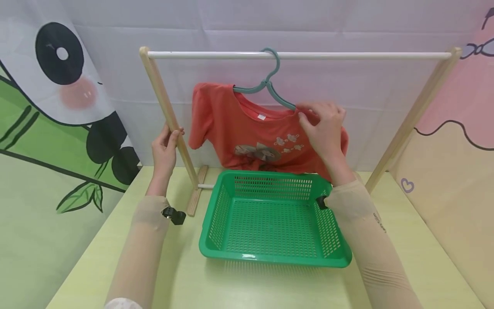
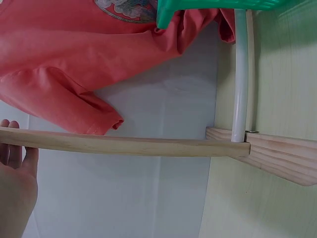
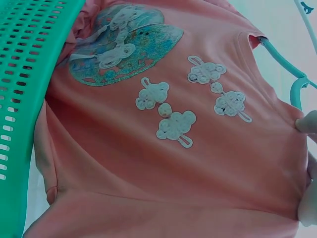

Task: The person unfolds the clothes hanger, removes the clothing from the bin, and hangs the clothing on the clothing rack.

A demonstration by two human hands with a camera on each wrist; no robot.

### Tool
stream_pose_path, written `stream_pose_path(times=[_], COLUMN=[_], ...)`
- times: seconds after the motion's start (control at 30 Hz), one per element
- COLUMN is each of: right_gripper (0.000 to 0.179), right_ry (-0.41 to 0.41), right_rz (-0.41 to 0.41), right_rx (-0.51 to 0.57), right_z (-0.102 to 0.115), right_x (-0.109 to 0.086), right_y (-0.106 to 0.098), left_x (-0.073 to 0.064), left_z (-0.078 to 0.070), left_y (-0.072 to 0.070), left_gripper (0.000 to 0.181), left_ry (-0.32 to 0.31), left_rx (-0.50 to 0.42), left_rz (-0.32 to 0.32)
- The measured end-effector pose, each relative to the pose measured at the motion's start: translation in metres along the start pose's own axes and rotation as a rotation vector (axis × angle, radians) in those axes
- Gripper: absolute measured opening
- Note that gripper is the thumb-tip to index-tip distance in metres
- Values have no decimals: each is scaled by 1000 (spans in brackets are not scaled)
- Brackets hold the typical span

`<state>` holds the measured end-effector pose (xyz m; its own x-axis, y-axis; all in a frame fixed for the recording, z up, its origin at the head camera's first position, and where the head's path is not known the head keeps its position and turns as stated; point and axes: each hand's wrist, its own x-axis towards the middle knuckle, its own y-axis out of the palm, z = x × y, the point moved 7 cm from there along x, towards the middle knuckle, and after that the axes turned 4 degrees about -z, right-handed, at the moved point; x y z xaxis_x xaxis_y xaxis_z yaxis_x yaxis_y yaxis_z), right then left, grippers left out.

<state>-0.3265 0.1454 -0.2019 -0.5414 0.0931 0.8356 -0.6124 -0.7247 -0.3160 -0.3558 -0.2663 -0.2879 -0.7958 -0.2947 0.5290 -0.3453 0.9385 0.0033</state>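
A red short-sleeved shirt (image 1: 247, 124) with pale floral patches hangs on a green hanger (image 1: 273, 86), hooked over the white bar (image 1: 216, 55) of a clothes rack. My right hand (image 1: 326, 126) pinches the shirt's shoulder near the neckline, at the hanger's right arm. In the right wrist view its fingertips (image 3: 308, 124) show at the right edge, on the shirt's fabric (image 3: 223, 163). At the left, my left hand (image 1: 165, 148) grips the rack's wooden upright (image 1: 166, 101), thumb in front. The left wrist view shows this upright (image 2: 124, 144) running down to its wooden foot (image 2: 282, 156).
A green plastic basket (image 1: 278, 262) stands on the pale table (image 1: 181, 266) in front of the rack, its back rim close below the shirt's hem. The rack's right upright (image 1: 413, 120) leans behind my right forearm. A white cloth (image 1: 370, 25) with printed cartoon figures backs the table.
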Motion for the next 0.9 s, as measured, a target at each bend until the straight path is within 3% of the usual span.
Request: stream_pose_path(times=[0.1,0.27,0.37,0.47,0.63,0.77,0.9], right_gripper=[21,20,17,15,24,33,36], right_ry=[-17,-137,-234,-322,-399,-415,-377], right_rz=[-17,-117,-179,-169,34,223,369], right_rx=[-14,32,153,306,453,467,440], right_z=[1,7,12,18,22,16,6], right_x=[-2,-12,-20,-30,-45,-61,-79], right_y=[-1,-9,-16,-23,-21,-10,1], left_x=[1,0,1,1,0,-1,-3], left_z=[2,3,3,2,-3,-4,-3], left_y=[0,1,2,2,0,-2,-4], left_gripper=[40,40,40,39,38,40,41], left_ry=[-12,-18,-23,-29,-24,-18,-18], left_rx=[3,7,12,16,1,-14,-13], left_rz=[-2,-1,-2,-1,1,-1,-3])
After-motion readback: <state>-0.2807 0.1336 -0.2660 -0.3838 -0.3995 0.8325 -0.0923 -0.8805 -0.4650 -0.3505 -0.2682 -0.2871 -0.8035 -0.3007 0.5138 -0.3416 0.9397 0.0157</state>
